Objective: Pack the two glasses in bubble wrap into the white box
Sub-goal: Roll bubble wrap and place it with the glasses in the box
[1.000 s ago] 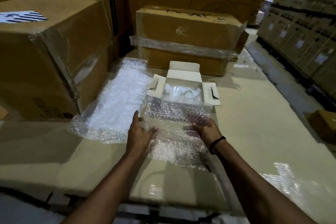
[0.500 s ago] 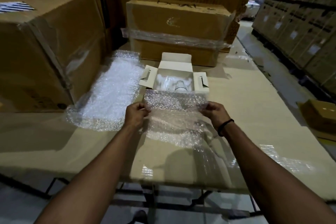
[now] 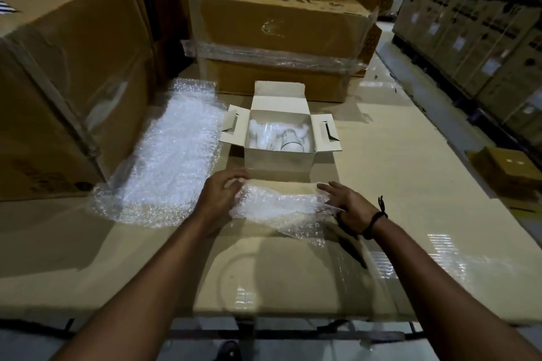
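In the head view, my left hand (image 3: 221, 195) curls round the left end of a small bubble wrap piece (image 3: 281, 206), and my right hand (image 3: 347, 202) presses its right end with straight fingers, to hold it flat on the surface (image 3: 410, 184). The glasses (image 3: 278, 136) sit inside the open white box (image 3: 280, 160) just behind it, and I think this piece is meant as padding on top.

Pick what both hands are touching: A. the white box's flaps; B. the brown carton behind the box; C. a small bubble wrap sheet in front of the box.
C: the left hand grips one end of the small bubble wrap sheet and the right hand rests on the other.
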The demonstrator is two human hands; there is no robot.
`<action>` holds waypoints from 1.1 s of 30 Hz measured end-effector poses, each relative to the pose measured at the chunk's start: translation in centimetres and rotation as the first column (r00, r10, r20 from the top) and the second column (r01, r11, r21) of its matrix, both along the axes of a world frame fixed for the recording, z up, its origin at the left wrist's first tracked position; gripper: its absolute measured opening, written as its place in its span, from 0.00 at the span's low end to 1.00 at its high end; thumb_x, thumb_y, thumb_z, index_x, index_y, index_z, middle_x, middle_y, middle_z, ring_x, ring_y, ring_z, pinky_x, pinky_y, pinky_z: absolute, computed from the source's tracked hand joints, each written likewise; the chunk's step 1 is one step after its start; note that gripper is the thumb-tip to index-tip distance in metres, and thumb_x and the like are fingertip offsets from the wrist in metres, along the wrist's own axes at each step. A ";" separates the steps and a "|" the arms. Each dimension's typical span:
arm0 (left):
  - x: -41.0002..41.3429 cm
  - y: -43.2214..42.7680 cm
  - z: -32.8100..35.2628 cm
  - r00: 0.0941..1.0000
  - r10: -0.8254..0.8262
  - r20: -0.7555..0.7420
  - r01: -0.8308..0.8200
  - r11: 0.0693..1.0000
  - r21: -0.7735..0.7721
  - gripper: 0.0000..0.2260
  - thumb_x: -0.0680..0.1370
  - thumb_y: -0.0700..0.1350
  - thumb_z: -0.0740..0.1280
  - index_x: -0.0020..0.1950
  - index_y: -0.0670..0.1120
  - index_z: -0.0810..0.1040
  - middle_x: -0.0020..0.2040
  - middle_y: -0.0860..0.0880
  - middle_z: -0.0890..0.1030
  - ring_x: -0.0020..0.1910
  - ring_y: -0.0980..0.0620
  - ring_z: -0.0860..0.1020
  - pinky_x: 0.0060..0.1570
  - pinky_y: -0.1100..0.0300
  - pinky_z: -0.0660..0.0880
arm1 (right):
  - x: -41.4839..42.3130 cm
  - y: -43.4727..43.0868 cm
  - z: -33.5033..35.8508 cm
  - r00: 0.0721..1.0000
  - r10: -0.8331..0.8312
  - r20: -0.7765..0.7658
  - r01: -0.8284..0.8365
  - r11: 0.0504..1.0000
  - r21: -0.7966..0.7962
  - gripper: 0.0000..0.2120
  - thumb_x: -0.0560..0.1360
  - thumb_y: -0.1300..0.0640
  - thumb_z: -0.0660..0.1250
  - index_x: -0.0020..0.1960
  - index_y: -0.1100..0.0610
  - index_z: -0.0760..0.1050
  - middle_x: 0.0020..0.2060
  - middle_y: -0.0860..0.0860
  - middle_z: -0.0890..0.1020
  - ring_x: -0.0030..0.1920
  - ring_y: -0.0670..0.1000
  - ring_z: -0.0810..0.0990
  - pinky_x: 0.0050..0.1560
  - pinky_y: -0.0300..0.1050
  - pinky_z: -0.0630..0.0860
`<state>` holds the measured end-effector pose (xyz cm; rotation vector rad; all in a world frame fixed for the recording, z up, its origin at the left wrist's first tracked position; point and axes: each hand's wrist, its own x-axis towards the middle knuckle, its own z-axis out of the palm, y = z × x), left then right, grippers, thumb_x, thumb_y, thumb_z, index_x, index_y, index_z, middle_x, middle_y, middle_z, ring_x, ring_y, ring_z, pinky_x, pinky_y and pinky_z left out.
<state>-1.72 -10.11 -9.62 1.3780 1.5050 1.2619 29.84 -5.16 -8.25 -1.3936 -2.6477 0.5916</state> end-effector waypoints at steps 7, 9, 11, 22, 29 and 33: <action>-1.4 -0.2 -0.4 0.653 -0.308 -0.692 0.287 0.946 -0.151 0.31 0.66 0.71 0.60 0.64 0.59 0.78 0.75 0.56 0.65 0.77 0.53 0.56 0.72 0.46 0.52 | 1.6 -0.6 0.9 0.937 -0.206 -0.281 0.201 0.978 -0.046 0.23 0.70 0.77 0.59 0.55 0.58 0.82 0.63 0.50 0.74 0.62 0.50 0.73 0.61 0.43 0.71; -1.3 -0.6 0.0 0.652 -0.284 -0.703 0.252 0.956 -0.152 0.32 0.68 0.68 0.65 0.70 0.59 0.72 0.77 0.55 0.62 0.76 0.50 0.58 0.71 0.49 0.52 | 1.5 -0.5 1.4 0.753 -0.478 -0.452 0.407 0.878 -0.251 0.20 0.73 0.75 0.59 0.56 0.57 0.80 0.50 0.56 0.83 0.43 0.53 0.80 0.44 0.48 0.79; -0.6 -0.9 0.5 0.696 -0.147 -0.703 0.137 0.988 -0.071 0.30 0.72 0.59 0.71 0.72 0.59 0.69 0.75 0.53 0.66 0.72 0.49 0.62 0.68 0.50 0.57 | 0.7 -0.5 1.3 0.701 -0.589 -0.402 0.450 0.803 -0.391 0.12 0.77 0.64 0.64 0.57 0.51 0.76 0.36 0.55 0.83 0.29 0.52 0.77 0.27 0.44 0.75; -0.2 -0.7 1.7 0.983 0.057 -0.176 -0.092 0.976 -0.197 0.24 0.72 0.38 0.75 0.65 0.50 0.76 0.37 0.46 0.81 0.36 0.53 0.80 0.35 0.68 0.74 | -2.6 -0.7 0.0 0.603 -0.612 -0.512 0.315 0.772 -0.552 0.21 0.71 0.68 0.71 0.62 0.55 0.76 0.31 0.56 0.74 0.31 0.53 0.72 0.34 0.45 0.70; -0.5 1.7 1.4 0.994 0.106 0.028 -0.102 0.988 -0.119 0.12 0.76 0.37 0.70 0.59 0.41 0.81 0.41 0.51 0.79 0.39 0.56 0.77 0.34 0.73 0.70 | -2.9 -0.2 -0.2 0.737 -0.567 -0.368 0.466 0.821 -0.331 0.08 0.71 0.64 0.71 0.49 0.54 0.79 0.38 0.51 0.82 0.37 0.48 0.79 0.40 0.38 0.73; -0.2 2.8 1.0 0.963 0.113 -0.246 -0.128 0.991 -0.046 0.11 0.78 0.46 0.70 0.59 0.45 0.82 0.52 0.49 0.83 0.49 0.54 0.79 0.43 0.69 0.71 | -3.2 0.3 -0.5 0.801 -0.518 -0.301 0.460 0.854 -0.245 0.13 0.69 0.57 0.75 0.52 0.55 0.79 0.49 0.50 0.80 0.47 0.51 0.78 0.47 0.40 0.71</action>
